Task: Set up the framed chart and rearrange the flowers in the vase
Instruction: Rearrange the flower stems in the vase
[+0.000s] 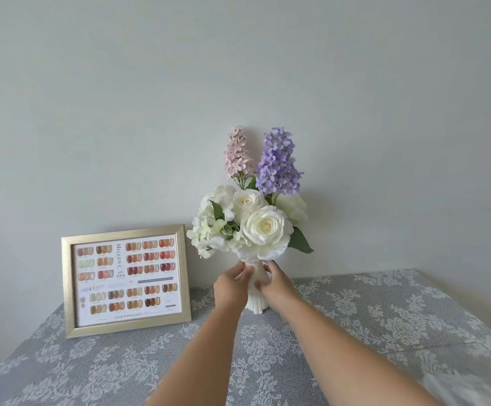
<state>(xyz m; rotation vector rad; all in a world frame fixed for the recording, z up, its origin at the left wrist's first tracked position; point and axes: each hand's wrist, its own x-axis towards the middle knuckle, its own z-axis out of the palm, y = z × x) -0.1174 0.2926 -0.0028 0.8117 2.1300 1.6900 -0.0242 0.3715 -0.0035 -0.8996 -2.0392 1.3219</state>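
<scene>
Two hands on vase (256, 300) neck: left hand (232, 284) wraps 9 o'clock side, right hand (273, 284) 3 o'clock. Vase upright at bench (384, 317) centre, framed chart (125, 281) standing at its 9 o'clock. Top-heavy flowers (256, 218), so grip low, turn slowly, keep base flat.

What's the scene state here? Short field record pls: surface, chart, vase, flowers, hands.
surface: table under a grey lace tablecloth, against a plain wall
framed chart: gold-framed nail colour chart, upright, left of the vase, near the wall
vase: white ribbed vase, standing on the cloth, neck held by both hands
flowers: white roses in front, white hydrangea at left, pink spike and purple spike rising behind
left hand: wrapped on the vase neck from the left
right hand: wrapped on the vase neck from the right
</scene>
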